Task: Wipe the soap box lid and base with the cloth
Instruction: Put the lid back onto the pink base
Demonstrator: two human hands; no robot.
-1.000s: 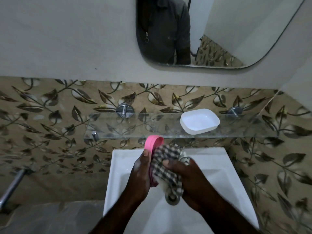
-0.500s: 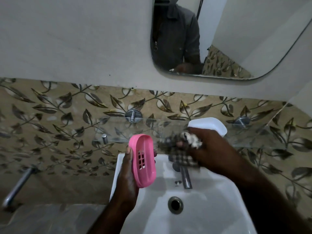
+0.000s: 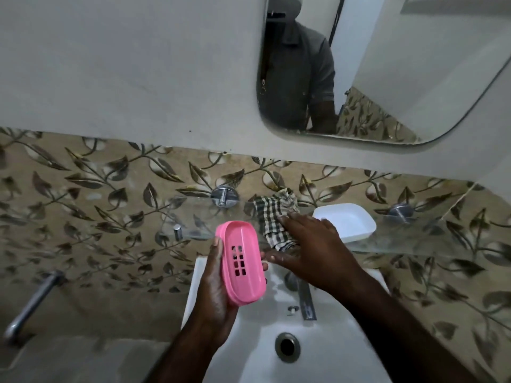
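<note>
So the person is standing at the sink (image 3: 345, 360) with the left hand (image 3: 218, 297) gripping the pink slotted piece (image 3: 240, 261) of the soap box. The thumb is running up its left edge and the fingertips are peeking round the right edge, so it's properly clasped. It's being held up over the left side of the basin, tilted, with the face that has the little square drain holes turned up toward the head camera.

The right hand (image 3: 312, 252) is reaching out flat, fingers straight and spread, not grasping anything. Its fingertips are resting on the near edge of the checked cloth (image 3: 272, 217). The cloth is lying bunched on the glass shelf (image 3: 414, 239), with its far end up against the leaf-pattern tiles (image 3: 83, 217).

The white piece (image 3: 345, 219) of the soap box is sitting on that same shelf just right of the cloth, hollow side up, partly tucked behind the right hand. Can't honestly tell which piece is the lid and which is the base.

Below the hands, the tap (image 3: 306, 297) is pointing toward the drain (image 3: 287, 345). The mirror (image 3: 414, 64) above is showing the person's grey shirt, and a metal pipe (image 3: 30, 308) is sticking out low on the left.
</note>
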